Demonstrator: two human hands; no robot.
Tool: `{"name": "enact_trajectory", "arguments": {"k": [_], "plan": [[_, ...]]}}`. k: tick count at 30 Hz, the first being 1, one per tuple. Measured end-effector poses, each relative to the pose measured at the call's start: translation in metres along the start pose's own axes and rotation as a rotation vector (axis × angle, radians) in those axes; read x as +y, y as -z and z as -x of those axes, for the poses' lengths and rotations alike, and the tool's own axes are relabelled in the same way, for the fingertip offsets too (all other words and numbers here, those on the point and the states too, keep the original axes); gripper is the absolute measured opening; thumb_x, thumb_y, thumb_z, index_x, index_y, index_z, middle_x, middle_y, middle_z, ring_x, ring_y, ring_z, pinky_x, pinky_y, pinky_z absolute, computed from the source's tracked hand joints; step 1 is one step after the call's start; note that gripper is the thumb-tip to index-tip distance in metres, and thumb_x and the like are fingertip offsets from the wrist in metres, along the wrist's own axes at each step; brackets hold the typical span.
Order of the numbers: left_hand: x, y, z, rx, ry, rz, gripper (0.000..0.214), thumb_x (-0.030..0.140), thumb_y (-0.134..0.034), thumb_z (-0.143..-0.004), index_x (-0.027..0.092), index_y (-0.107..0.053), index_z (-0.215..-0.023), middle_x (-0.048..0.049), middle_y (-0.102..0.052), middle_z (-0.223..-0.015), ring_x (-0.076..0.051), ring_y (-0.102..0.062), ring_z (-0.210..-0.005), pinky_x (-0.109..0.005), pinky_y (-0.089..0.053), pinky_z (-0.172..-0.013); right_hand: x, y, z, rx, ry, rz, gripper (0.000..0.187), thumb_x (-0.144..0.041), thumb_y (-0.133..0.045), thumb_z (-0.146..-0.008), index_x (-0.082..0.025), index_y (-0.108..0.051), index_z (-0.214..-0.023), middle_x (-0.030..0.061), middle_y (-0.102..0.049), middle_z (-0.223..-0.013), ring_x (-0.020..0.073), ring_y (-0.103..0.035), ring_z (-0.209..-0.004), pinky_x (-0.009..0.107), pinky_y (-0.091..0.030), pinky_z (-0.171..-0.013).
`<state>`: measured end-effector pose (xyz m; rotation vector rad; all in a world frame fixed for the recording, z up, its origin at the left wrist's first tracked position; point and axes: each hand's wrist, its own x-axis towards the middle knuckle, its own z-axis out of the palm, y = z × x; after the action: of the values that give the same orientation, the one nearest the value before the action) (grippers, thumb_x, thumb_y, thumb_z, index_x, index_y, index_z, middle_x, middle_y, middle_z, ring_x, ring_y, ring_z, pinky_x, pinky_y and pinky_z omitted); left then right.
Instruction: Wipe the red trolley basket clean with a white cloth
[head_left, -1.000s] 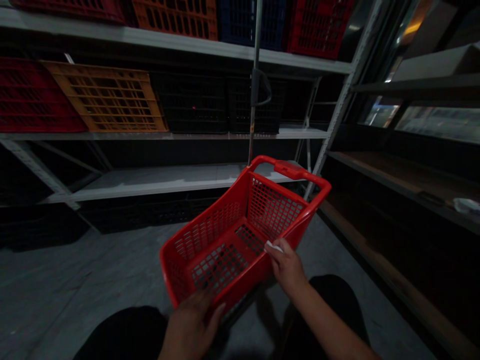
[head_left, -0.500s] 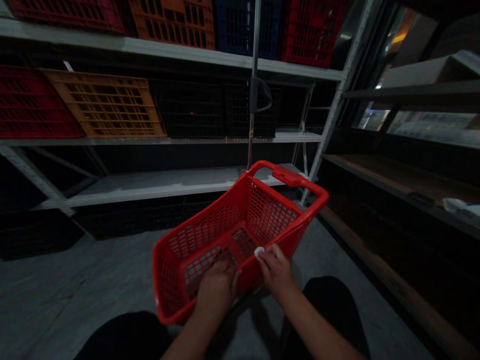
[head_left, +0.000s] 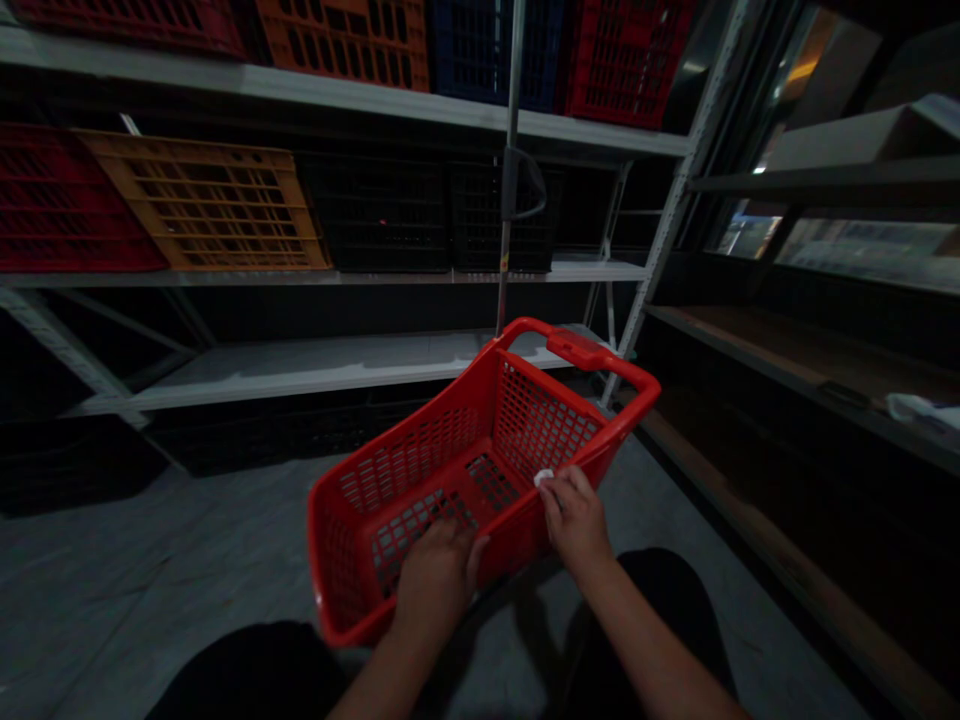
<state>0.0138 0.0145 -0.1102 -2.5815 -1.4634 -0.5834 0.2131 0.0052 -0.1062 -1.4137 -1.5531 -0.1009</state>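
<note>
A red plastic shopping basket (head_left: 420,470) with a folded red handle stands tilted in front of my knees. My left hand (head_left: 437,580) is closed over its near rim, fingers curled inside. My right hand (head_left: 574,515) pinches a small white object (head_left: 543,477), too small to name, against the basket's right rim.
Metal shelving (head_left: 337,360) runs along the back, with red, orange (head_left: 206,210), blue and black crates on it. A metal pole with a black handle (head_left: 514,190) stands behind the basket. Dark wooden shelves (head_left: 795,360) line the right side. The floor is grey concrete.
My left hand came up from below the basket and took hold of its near rim. My right hand slid a little along the right rim with the white object. The basket shifted slightly.
</note>
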Motion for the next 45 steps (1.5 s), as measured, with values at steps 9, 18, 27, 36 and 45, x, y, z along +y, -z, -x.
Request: {"name": "enact_trajectory", "arguments": {"k": [9,18,27,36,45], "plan": [[-0.007,-0.003,0.007,0.042,-0.013,-0.010,0.029,0.034,-0.041,-0.088,0.020,-0.064,-0.076,-0.0051,-0.063,-0.076,-0.018,-0.059,-0.071,-0.029,-0.046,-0.063,-0.010,-0.004,0.006,-0.077,0.033,-0.009,0.021,-0.019,-0.047,-0.086,-0.018,-0.066,-0.080,0.0040,-0.052,-0.079,0.0127,-0.055,-0.071,0.024,-0.048,-0.070],[-0.015,-0.006,0.010,0.075,-0.029,-0.005,0.033,0.036,-0.038,-0.089,0.021,-0.064,-0.076,-0.0036,-0.063,-0.074,-0.018,-0.060,-0.071,-0.028,-0.046,-0.063,0.013,0.022,-0.011,0.057,-0.005,0.096,0.022,-0.021,-0.045,-0.088,-0.016,-0.066,-0.087,0.0039,-0.051,-0.079,0.0122,-0.054,-0.070,0.023,-0.048,-0.070],[-0.024,-0.005,0.013,0.070,-0.050,-0.010,0.033,0.039,-0.040,-0.088,0.021,-0.064,-0.075,-0.0031,-0.064,-0.073,-0.017,-0.060,-0.071,-0.028,-0.047,-0.064,-0.013,0.011,0.004,-0.238,0.088,0.154,0.028,-0.018,-0.038,-0.091,-0.019,-0.064,-0.100,0.0051,-0.054,-0.086,0.0106,-0.055,-0.072,0.019,-0.046,-0.069],[-0.028,-0.004,0.013,0.079,-0.063,0.008,0.034,0.040,-0.039,-0.088,0.021,-0.065,-0.078,-0.0034,-0.063,-0.073,-0.018,-0.060,-0.070,-0.030,-0.048,-0.064,0.008,0.034,-0.010,-0.123,0.069,0.292,0.029,-0.019,-0.038,-0.091,-0.017,-0.063,-0.105,0.0071,-0.054,-0.091,0.0129,-0.056,-0.074,0.021,-0.046,-0.067],[-0.038,-0.006,0.014,0.132,-0.091,0.008,0.034,0.041,-0.038,-0.088,0.022,-0.065,-0.079,-0.0025,-0.065,-0.073,-0.016,-0.061,-0.069,-0.027,-0.048,-0.063,-0.002,0.030,-0.009,-0.174,0.081,0.323,0.026,-0.019,-0.041,-0.090,-0.021,-0.063,-0.103,0.0057,-0.055,-0.091,0.0126,-0.056,-0.072,0.021,-0.045,-0.066]]}}
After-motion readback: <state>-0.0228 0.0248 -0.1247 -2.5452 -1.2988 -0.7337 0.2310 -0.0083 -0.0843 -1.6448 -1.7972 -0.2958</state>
